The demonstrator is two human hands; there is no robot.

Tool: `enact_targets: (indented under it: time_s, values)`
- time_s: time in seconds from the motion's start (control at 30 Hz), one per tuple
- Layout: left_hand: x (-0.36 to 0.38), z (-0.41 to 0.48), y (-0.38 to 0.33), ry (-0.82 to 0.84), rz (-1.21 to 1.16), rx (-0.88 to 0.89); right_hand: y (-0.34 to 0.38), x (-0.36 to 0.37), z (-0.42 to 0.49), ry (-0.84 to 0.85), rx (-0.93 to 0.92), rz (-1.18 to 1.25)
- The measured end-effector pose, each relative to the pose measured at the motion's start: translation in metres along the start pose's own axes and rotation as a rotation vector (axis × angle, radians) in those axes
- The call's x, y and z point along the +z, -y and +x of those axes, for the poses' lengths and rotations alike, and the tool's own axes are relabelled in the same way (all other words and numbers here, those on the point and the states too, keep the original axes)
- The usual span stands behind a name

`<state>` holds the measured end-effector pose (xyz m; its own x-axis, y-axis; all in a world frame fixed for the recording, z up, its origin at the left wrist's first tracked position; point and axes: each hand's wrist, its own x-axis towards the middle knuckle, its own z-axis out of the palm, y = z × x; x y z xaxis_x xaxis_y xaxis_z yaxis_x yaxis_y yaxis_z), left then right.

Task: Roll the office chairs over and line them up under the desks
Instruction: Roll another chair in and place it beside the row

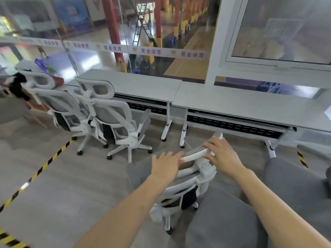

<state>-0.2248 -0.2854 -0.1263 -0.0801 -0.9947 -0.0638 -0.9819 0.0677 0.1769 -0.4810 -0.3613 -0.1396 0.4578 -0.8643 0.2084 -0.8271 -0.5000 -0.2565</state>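
white plastic and grey mesh make up the chair [186, 192] in front of you, and you have it by the headrest [195, 154]. your left hand [165, 165] lies across the headrest's left end with fingers fairly straight, pressing rather than gripping. your right hand [222, 154] wraps the right end, fingers over the top rim and thumb on the near edge. the chair stands on the floor short of the right desk [250, 102], its back toward you, seat not yet under the top. two more chairs [114, 113] sit side by side at the left desk [136, 83].

expect it to roll easily: it rides on castors [170, 230] and the floor looks smooth. it should be light to push but quick to swivel, so keep both hands pressing evenly or it will turn off line. the headrest sits on a jointed stalk and will likely tilt or flex under a hard shove. the mesh is soft and will give, so it is no place to push. the stiff white back frame just below the headrest is the surer hold. mind the grey sofa [223, 221] close on your right, and the desk legs ahead, which the base could catch.
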Motion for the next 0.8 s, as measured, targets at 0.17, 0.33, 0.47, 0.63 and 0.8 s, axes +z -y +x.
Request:
enact_targets:
  time_s: [0.17, 0.33, 0.47, 0.63, 0.8]
  values:
    - [0.002, -0.014, 0.039, -0.086, 0.043, -0.034, 0.043, 0.02, -0.008, -0.155, -0.014, 0.03]
    - [-0.003, -0.014, 0.092, -0.093, -0.003, -0.038, 0.087, 0.041, 0.006, -0.193, 0.011, 0.076]
    - [-0.009, -0.004, 0.137, -0.053, -0.035, -0.033, 0.123, 0.052, 0.022, -0.222, 0.026, 0.075]
    - [-0.013, 0.004, 0.182, -0.014, -0.08, -0.001, 0.165, 0.071, 0.035, -0.283, 0.075, 0.053]
    - [-0.019, 0.014, 0.212, -0.051, -0.067, 0.104, 0.186, 0.083, 0.042, -0.326, 0.132, 0.057]
